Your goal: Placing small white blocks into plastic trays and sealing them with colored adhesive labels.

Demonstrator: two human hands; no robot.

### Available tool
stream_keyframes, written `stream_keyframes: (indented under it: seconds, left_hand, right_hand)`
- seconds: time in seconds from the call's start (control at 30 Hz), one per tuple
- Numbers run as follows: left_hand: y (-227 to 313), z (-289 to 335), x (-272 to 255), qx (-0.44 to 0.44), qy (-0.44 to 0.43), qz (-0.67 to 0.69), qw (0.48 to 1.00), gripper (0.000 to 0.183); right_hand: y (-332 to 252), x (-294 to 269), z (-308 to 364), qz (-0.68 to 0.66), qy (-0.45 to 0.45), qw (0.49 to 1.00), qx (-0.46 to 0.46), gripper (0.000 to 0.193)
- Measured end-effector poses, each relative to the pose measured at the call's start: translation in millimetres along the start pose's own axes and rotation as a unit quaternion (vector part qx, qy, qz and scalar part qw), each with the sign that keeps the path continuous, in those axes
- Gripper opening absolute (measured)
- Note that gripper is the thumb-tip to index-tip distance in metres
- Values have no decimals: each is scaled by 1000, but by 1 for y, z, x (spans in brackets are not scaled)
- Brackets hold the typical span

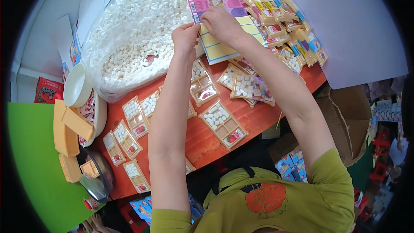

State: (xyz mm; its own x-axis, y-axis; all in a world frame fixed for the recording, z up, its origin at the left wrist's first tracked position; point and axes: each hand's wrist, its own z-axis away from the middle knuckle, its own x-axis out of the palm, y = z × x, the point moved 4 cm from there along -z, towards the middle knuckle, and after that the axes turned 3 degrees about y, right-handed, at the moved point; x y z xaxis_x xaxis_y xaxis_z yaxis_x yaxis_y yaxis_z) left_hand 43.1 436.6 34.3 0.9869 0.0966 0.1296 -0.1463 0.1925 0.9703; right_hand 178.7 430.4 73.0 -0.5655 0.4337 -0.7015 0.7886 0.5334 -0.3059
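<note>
Both my hands are at the left edge of a colourful sheet of stick-on labels (224, 45), whose lower part is bare yellow backing. My left hand (186, 39) pinches at the edge, with thumb and finger together. My right hand (222, 25) is closed over the lowest row of printed labels, its fingertips at a label's left end; whether that end is lifted, I cannot tell. Below lie tan compartment trays, such as one tray (224, 124) with white cubes and a small strawberry-printed packet. Another tray (246, 87) rests among overlapping trays under my right forearm.
A big clear plastic bag (133, 39) of white cubes fills the far left of the red table (172, 179). Labelled trays (280, 21) are piled at the far right. A white bowl (77, 85), stacked tan trays (64, 129) and a cardboard box (345, 121) stand around the edges.
</note>
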Motion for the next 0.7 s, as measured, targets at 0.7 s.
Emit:
stream_keyframes:
  seconds: [0.7]
  left_hand:
    - [-7, -9, 3, 128, 1, 35, 991, 14]
  right_hand:
    - [12, 14, -23, 19, -115, 993, -3, 11]
